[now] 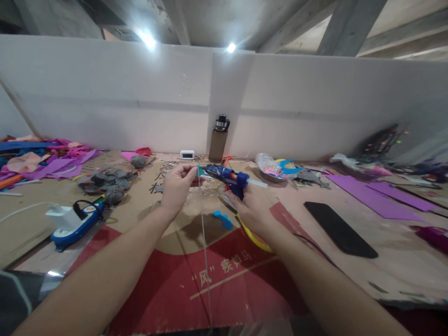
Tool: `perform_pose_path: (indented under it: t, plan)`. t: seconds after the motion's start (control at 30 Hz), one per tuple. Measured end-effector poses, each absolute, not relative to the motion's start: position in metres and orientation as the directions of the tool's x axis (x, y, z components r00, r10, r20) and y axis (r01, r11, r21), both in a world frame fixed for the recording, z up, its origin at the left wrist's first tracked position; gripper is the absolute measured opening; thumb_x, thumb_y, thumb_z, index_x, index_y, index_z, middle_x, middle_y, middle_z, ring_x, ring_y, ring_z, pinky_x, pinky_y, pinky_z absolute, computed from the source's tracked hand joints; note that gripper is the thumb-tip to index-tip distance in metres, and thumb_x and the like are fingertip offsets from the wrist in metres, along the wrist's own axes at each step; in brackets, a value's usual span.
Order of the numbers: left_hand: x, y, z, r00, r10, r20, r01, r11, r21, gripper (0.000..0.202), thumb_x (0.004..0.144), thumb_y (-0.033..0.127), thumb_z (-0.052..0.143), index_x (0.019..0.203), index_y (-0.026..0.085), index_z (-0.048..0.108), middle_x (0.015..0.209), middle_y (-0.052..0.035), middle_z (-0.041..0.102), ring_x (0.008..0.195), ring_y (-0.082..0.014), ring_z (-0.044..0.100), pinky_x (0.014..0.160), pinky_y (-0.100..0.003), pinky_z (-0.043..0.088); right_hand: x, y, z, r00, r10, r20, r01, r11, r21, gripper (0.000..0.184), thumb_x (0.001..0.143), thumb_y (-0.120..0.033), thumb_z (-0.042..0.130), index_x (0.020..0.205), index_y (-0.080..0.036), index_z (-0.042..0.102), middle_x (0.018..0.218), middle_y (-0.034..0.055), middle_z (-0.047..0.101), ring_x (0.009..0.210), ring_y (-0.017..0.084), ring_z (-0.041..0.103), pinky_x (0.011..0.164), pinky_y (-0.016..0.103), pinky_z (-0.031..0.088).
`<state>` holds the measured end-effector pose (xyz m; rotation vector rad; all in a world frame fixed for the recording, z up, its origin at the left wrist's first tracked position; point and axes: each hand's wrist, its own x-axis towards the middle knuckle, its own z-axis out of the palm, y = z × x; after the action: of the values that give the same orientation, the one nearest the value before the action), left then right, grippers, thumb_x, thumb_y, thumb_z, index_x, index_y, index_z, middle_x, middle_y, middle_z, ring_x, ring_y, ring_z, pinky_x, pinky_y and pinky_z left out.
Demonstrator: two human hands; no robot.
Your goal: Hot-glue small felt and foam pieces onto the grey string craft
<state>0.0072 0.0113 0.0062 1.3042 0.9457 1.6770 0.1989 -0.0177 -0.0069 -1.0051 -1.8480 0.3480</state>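
Observation:
My right hand [247, 203] is wrapped round the handle of a blue hot glue gun [227, 175]. A translucent glue stick [258, 183] sticks out of the gun's back end. The gun's nozzle points left, close to the fingertips of my left hand [178, 184]. Those fingers pinch a small teal piece [200, 171], partly hidden by them. A thin pale string [203, 228] runs down from this piece toward me. Below my hands, a wavy blue cutout [223, 220] lies on the cardboard, beside a curved yellow strip [254, 235].
Red and brown cardboard [168, 289] covers the table in front of me. A blue power strip [79, 226] stands left, near grey yarn pieces [105, 182]. A black phone [339, 228] and purple sheets [374, 196] lie right. At the back are a bottle [218, 140] and a small clock [187, 155].

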Motion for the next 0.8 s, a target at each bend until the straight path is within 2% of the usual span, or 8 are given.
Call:
perform_pose_path:
  t: [0.2, 0.6, 0.8]
  plan:
    - [0.0071, 0.0115, 0.0064, -0.151, 0.914, 0.377, -0.131, -0.396, 0.909, 0.027, 0.074, 0.039, 0.068, 0.086, 0.016, 0.061, 0.073, -0.0021, 0.066, 0.064, -0.0165, 0.068, 0.061, -0.028, 0.057, 0.1992, -0.0166, -0.0073, -0.212, 0.761, 0.613, 0.48, 0.628, -0.613, 0.026, 0.089, -0.03, 0.048, 0.111, -0.02, 0.057, 0.099, 0.0079, 0.065, 0.09, 0.023, 0.06, 0.083, 0.039, 0.047]
    - [0.0098, 0.0084, 0.0075, -0.129, 0.922, 0.365, -0.125, -0.38, 0.916, 0.028, 0.074, 0.038, 0.069, 0.086, 0.014, 0.06, 0.072, -0.0005, 0.064, 0.063, -0.0162, 0.069, 0.058, -0.028, 0.057, 0.1988, -0.0178, -0.0084, -0.181, 0.774, 0.607, 0.478, 0.608, -0.633, 0.021, 0.088, -0.033, 0.049, 0.101, -0.019, 0.057, 0.09, 0.0073, 0.065, 0.08, 0.022, 0.06, 0.075, 0.038, 0.047]
    - [0.0089, 0.0104, 0.0065, -0.14, 0.918, 0.37, -0.134, -0.388, 0.912, 0.027, 0.074, 0.038, 0.068, 0.086, 0.015, 0.06, 0.073, -0.0005, 0.064, 0.062, -0.0154, 0.068, 0.058, -0.027, 0.057, 0.1993, -0.0165, -0.009, -0.19, 0.755, 0.628, 0.483, 0.629, -0.61, 0.027, 0.089, -0.032, 0.049, 0.11, -0.018, 0.057, 0.099, 0.009, 0.065, 0.089, 0.024, 0.06, 0.082, 0.04, 0.047]
